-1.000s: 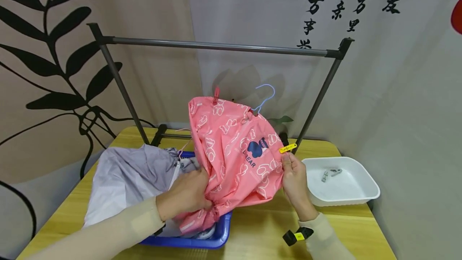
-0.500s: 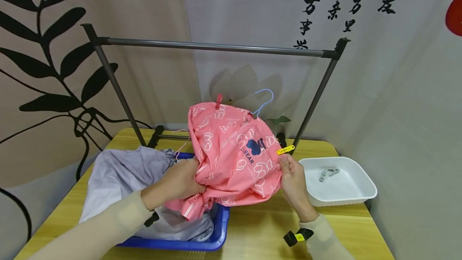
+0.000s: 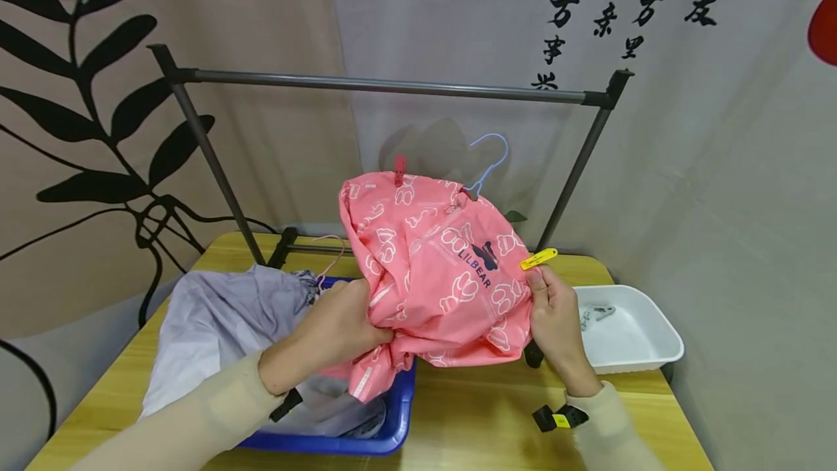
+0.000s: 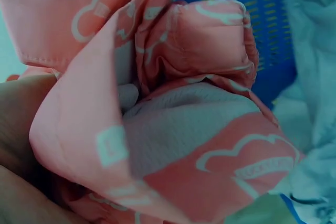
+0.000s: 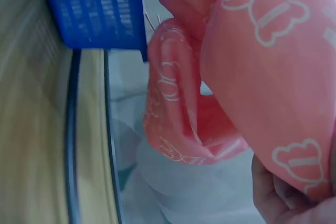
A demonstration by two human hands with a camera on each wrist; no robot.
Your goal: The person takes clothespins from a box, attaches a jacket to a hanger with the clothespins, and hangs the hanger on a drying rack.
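A pink jacket (image 3: 425,267) with white bear outlines and dark lettering hangs between my hands, partly over the blue basket. From its top sticks the hook of a light-blue hanger (image 3: 502,155). A red clip (image 3: 400,169) sits on its upper left edge. At the right edge is a yellow clip (image 3: 539,259), just above my right hand (image 3: 559,322), which pinches the cloth there. My left hand (image 3: 333,329) grips the jacket's lower left side. In the left wrist view, folds of the jacket (image 4: 84,124) hide much of that hand, and one fingertip (image 4: 128,95) shows inside.
The blue basket (image 3: 400,424) holds pale grey-lilac clothing (image 3: 216,325) that spills over its left side, with a pink hanger hook (image 3: 332,260). At right stands a white tray (image 3: 654,347) containing a few clips (image 3: 596,315). A dark metal rack (image 3: 379,84) spans the wooden table behind.
Over the last half second both hands and the jacket have moved right and the jacket's top has risen. Before that, the left hand shifted left and the jacket dipped slightly.
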